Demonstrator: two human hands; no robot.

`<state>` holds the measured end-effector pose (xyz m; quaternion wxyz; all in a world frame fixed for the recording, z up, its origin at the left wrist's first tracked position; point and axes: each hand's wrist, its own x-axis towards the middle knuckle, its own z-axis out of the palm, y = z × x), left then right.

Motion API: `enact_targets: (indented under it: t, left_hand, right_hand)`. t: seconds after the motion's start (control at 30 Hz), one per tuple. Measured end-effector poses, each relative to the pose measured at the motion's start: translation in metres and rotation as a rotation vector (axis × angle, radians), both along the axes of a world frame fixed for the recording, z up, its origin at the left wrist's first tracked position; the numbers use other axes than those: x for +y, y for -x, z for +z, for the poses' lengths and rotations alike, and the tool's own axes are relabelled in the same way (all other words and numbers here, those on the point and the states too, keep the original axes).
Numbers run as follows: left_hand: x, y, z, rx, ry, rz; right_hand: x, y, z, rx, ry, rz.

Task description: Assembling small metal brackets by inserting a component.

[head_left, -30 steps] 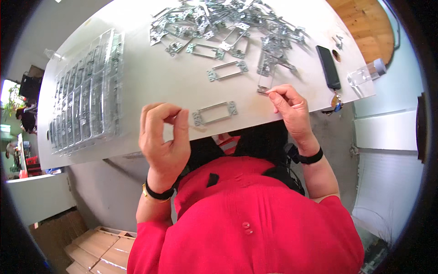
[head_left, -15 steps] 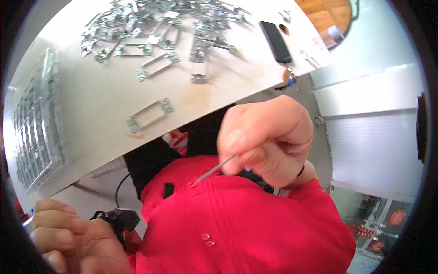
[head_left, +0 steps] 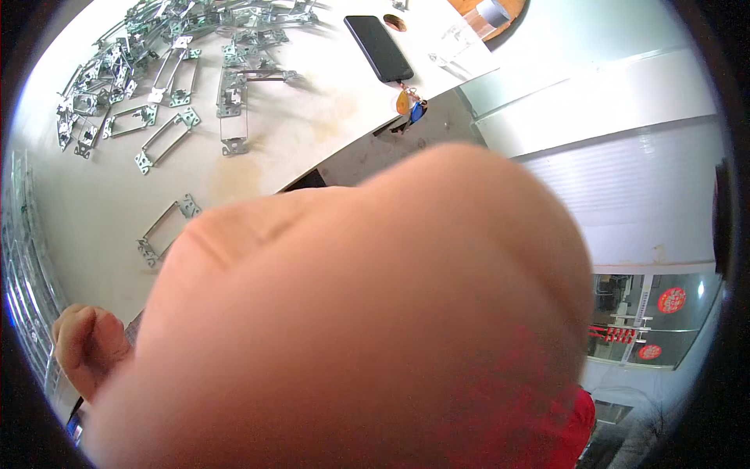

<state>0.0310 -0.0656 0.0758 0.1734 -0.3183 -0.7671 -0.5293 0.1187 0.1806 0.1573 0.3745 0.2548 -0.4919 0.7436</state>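
Note:
My right hand fills much of the head view, blurred and very close to it. Its fingers are hidden, so whether it still holds the thin metal rod cannot be told. At the lower left, beside the near edge of the table, my left hand is closed with its fingers curled in, and nothing shows in it. A single metal frame bracket lies on the white table, partly covered by my right hand.
A heap of metal brackets spreads over the far left of the table. A dark phone lies near a round hole, with keys by the edge. Long metal strips stand at the left. A clear bottle is at the back.
My right hand has come up close to the head view, and the thin rod is out of sight. My left hand is curled tighter. The view has shifted rightward.

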Motion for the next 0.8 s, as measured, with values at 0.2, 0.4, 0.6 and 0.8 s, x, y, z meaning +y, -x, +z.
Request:
enact_targets:
  t: [0.2, 0.4, 0.6, 0.8]
  left_hand:
    - [0.009, -0.004, -0.007, 0.058, 0.104, 0.024]
    - [0.046, -0.006, 0.022, -0.087, 0.129, -0.049]
    - [0.016, -0.031, 0.026, -0.307, -0.064, -0.203]
    - [0.028, -0.032, 0.054, -0.443, -0.210, -0.274]
  right_hand:
    - [-0.011, 0.003, -0.003, -0.040, 0.097, 0.073]
    - [-0.026, 0.007, -0.006, -0.076, 0.190, 0.169]
    - [-0.027, -0.005, 0.006, -0.516, 0.231, 0.706]
    - [-0.047, 0.012, -0.013, -0.397, 0.452, 0.567]
